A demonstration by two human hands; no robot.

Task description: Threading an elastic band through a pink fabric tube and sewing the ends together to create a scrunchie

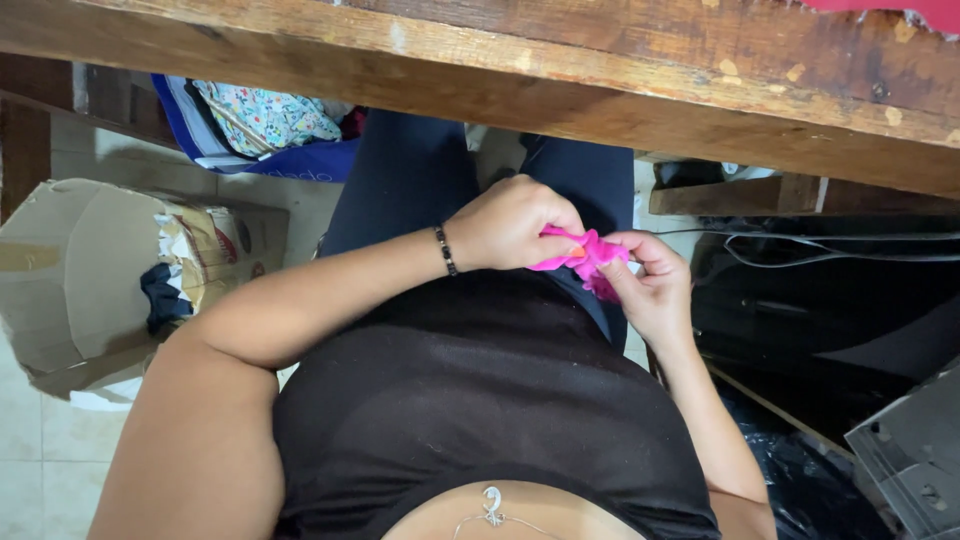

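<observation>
A small bunched piece of bright pink fabric (590,258) sits between both hands, over my lap. My left hand (510,225) has its fingers curled around the left end of the fabric; a dark beaded bracelet circles that wrist. My right hand (650,285) pinches the right end between thumb and fingers. A bit of orange shows at the fabric's middle, too small to identify. Both hands are just below the edge of a worn wooden table (620,75).
A torn cardboard box (90,280) with dark cloth inside stands on the tiled floor at left. A blue bag (250,130) with patterned fabric lies under the table. Dark objects and cables (830,250) crowd the right side, with a grey frame (915,450) at the lower right.
</observation>
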